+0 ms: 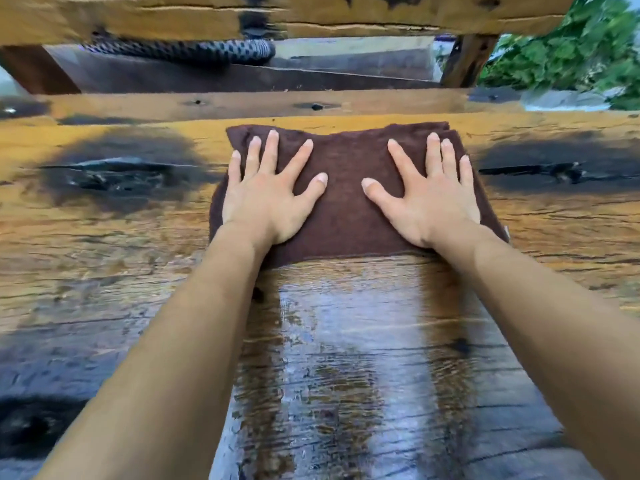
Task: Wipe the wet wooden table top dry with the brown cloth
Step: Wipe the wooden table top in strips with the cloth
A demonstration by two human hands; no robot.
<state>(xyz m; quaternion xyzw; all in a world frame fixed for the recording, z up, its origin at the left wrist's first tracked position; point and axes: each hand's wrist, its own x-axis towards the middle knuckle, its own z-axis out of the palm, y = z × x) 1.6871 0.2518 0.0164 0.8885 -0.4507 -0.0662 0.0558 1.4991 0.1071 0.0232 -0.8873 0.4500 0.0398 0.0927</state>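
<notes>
- Brown cloth (349, 188), folded to a thick pad, lies flat on the wooden surface (104, 258) near its far edge, in the middle of the view.
- Left hand (266, 199) and right hand (433, 199) both rest palm-down on the cloth, fingers spread wide and flat; neither pinches or grips any fabric. The hands sit apart, one on each half of the pad, with bare cloth between the thumbs.
- Between the forearms, nearer the person, a glossy wet streak (346, 358) runs back from the cloth's near edge; the boards there shine with water, so much of the surface looks yet to be dried.
- Likely trouble: with flat palms and no grip, the cloth could slide out from under the hands or bunch at its folded edge on the rough grain, leaving stripes of water.
- The dark knots (110, 171) to left and right have cracks and hollows; water may sit in them where a flat pad passes over without reaching.
- A soaked pad would probably smear water rather than lift it.
- Pushing further forward risks sending the cloth off the far edge, toward the bench rail (242, 103) beyond.
- No brand or readable writing shows; a small pale tag (506, 232) at the cloth's right edge is too small to read.
</notes>
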